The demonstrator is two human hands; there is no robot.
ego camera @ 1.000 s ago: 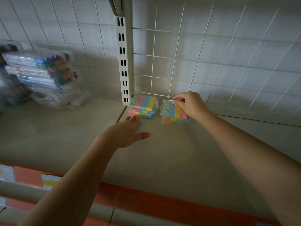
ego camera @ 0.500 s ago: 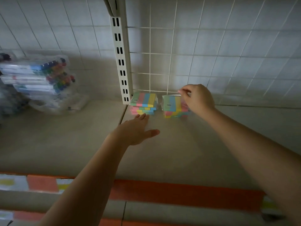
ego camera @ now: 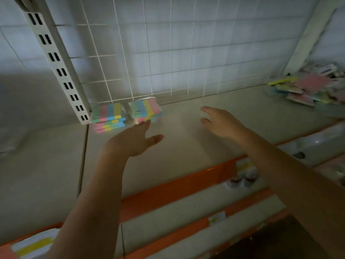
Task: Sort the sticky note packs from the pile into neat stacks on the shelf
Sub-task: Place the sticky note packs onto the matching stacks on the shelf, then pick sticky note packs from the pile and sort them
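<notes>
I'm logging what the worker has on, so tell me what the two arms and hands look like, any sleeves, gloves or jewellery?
Both forearms are bare as far as the frame shows: no sleeve reaches them. The left hand and the right hand wear no gloves, and no watch, bracelet or ring shows on either. The picture is dim and slightly blurred, so a thin ring could go unseen.
</notes>
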